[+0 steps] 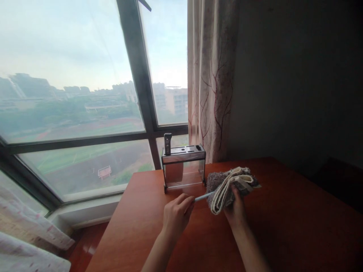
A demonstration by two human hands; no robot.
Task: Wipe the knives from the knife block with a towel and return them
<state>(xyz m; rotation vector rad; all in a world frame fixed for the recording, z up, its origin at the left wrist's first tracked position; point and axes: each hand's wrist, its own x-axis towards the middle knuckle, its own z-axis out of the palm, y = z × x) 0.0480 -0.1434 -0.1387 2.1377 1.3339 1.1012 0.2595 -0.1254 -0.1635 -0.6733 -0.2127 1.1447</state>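
My left hand (178, 213) is closed around the near end of a slim pale-blue stick (204, 196). The stick slants up to the right, and its far end is hidden in a folded grey towel (218, 183) with cream edges. From below and behind, my right hand (236, 207) grips the towel, its thumb pressed against the folds. Both hands are above the wooden table. Just beyond them stands a clear-sided knife block (185, 154) with a dark slotted top. One dark knife handle (168, 144) sticks upright from its left end.
The reddish-brown table (136, 219) reaches toward a large window (85, 113) with dark frames. A patterned curtain (212, 83) hangs behind the knife block, and another pale curtain (31, 249) is at lower left. The dark wall (289, 83) fills the right side.
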